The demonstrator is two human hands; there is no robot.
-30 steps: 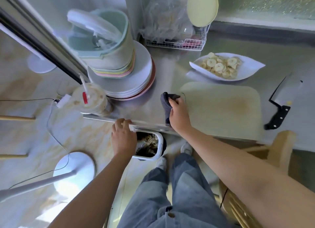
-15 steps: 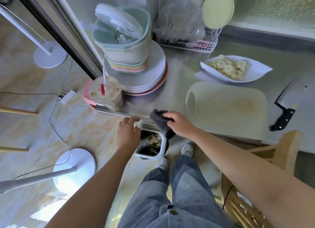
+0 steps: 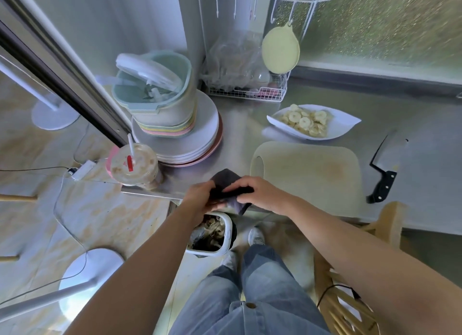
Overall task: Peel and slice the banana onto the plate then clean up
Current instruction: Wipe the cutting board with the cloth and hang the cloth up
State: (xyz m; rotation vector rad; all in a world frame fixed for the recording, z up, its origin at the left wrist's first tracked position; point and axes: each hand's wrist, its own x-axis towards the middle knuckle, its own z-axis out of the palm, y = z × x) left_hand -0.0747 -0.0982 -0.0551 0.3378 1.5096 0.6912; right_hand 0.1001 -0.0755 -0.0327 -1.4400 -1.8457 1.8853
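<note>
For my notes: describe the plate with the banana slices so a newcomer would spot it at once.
On the steel counter, look just past the far edge of the pale cutting board, in front of the white wire rack. The plate there is white and leaf-shaped with pointed ends, unlike the round plates stacked to its left, and alone holds banana slices.

1. Left hand (image 3: 200,197): forearm extended forward, fingers (image 3: 209,186) curled on a dark cloth (image 3: 226,180) (palm side hidden).
2. Right hand (image 3: 261,194): forearm angled inward, fingers pinching the same cloth, just beside the left.
</note>
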